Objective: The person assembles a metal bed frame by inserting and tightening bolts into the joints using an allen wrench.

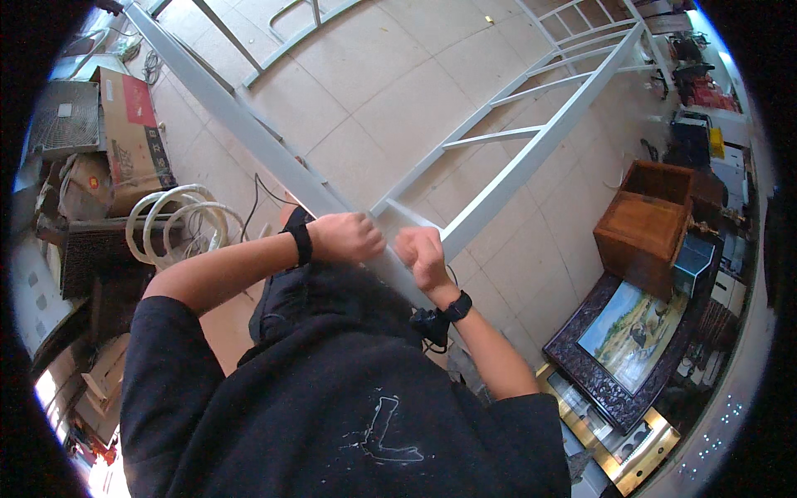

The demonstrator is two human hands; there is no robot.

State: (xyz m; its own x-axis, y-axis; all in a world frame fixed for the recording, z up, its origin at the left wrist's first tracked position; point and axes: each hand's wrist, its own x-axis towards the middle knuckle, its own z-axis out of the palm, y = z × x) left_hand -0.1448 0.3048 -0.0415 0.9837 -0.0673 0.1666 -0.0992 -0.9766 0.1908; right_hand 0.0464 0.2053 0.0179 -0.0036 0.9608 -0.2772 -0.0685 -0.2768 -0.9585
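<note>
My left hand [347, 238] is closed in a fist over the corner of a white metal frame. My right hand [422, 256] is closed too, a short way to its right at the same corner. What the fingers of either hand hold, if anything, is hidden. A long white rail [241, 124] runs from the far left down to my hands and passes beneath them. From this corner a ladder-like white side [523, 166] with several crossbars stretches toward the far right. Both wrists carry black bands.
Coiled white tubing [178, 217] lies on the left, beside a cardboard box [133, 137] and a grey grille panel [66, 116]. On the right stand a wooden cabinet [643, 217] and a dark carved picture frame [581, 365]. Beige floor tiles [390, 83] show through the metal frame.
</note>
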